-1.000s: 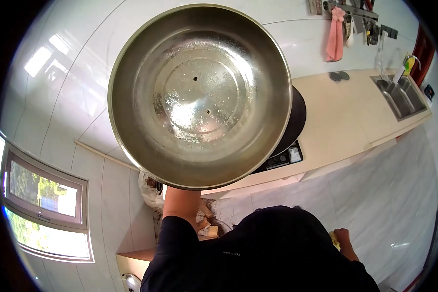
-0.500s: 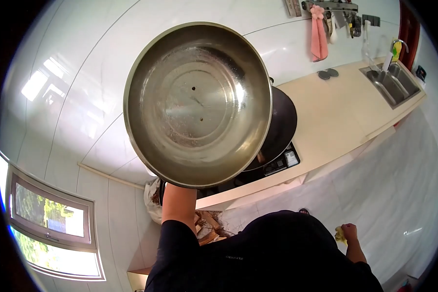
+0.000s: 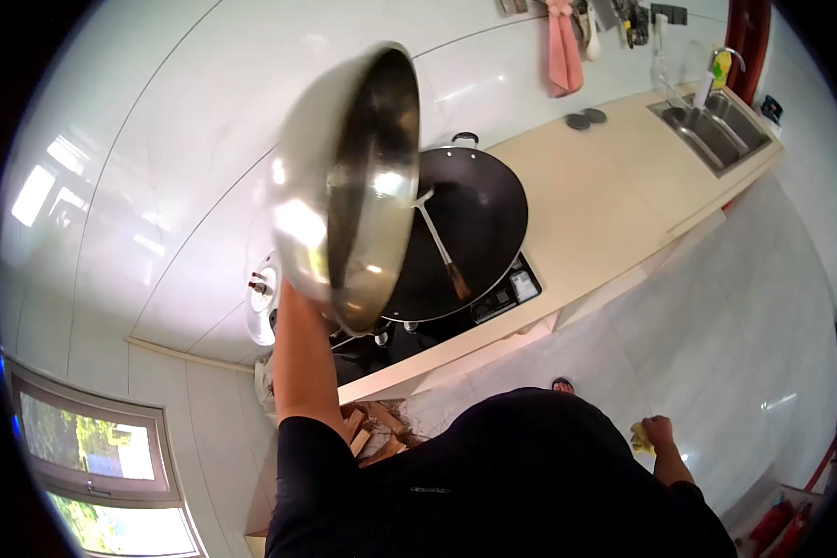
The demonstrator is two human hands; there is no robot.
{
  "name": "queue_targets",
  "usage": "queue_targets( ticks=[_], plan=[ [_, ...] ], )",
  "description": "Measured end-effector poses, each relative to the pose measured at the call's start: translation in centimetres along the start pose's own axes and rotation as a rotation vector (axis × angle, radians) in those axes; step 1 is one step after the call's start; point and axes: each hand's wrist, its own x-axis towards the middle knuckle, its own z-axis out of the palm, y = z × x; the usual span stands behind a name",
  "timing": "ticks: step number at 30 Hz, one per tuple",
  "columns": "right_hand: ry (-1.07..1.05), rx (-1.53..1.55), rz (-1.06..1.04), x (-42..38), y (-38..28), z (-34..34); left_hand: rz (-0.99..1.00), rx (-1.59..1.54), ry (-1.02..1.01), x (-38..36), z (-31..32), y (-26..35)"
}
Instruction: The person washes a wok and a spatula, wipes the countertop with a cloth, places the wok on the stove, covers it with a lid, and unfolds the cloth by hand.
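Note:
A large domed metal wok lid is held up in the air, tipped on its side with its hollow face turned right. My left forearm reaches up to it from below. The left hand itself is hidden behind the lid, which it bears. To the right of the lid, partly covered by it, a black wok sits on the stove. Inside the wok lies a spatula with a wooden handle end. Low at my right side, my right hand is closed around a yellow cloth.
A cream counter runs right to a metal sink with a faucet. Two dark round pieces lie on it. A pink towel hangs on the wall. Another metal lid stands left of the stove. Firewood lies on the floor.
The wok lid has turned from facing me to edge-on, uncovering more of the wok and the spatula. The view has shifted. My right hand still has the cloth.

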Motion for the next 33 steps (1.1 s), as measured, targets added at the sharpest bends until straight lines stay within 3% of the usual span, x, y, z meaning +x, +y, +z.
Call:
queue_targets(
  ticks=[3,5,8,19,21,22,24,29,30,31,33],
  plan=[
    [0.015,-0.073,-0.005,0.0,-0.4,-0.1,0.180,0.467,-0.059,2.1,1.3,-0.2],
    [-0.005,-0.061,0.031,0.5,-0.3,0.1,0.446,0.736,-0.090,2.8,3.0,-2.2],
    [-0.002,0.002,0.008,0.6,-1.2,0.5,0.462,0.973,-0.122,2.3,5.5,-3.6],
    [0.002,0.023,0.117,-1.4,-0.5,0.3,0.564,1.116,-0.169,5.4,6.6,-10.3],
    [-0.007,0.074,0.124,-1.5,1.7,0.5,0.609,1.130,-0.153,5.7,6.1,-12.0],
    [-0.001,0.041,0.108,0.5,5.8,1.4,0.632,1.145,-0.134,5.7,6.1,-12.4],
    [0.000,0.022,0.125,-0.6,4.9,0.6,0.656,1.177,-0.127,6.1,6.0,-13.1],
    [0.023,0.001,0.174,-2.5,1.6,-1.2,0.582,1.205,-0.176,4.6,6.7,-10.5],
    [-0.014,-0.003,0.086,-0.5,4.3,-0.7,0.603,1.198,-0.090,3.1,7.3,-9.4],
    [-0.006,0.055,0.152,-1.4,2.5,-1.2,0.606,1.137,-0.048,1.7,7.5,-8.3],
    [-0.001,0.048,0.076,-1.4,1.4,-1.4,0.607,1.038,0.047,-1.2,6.5,-6.3]
  ],
)
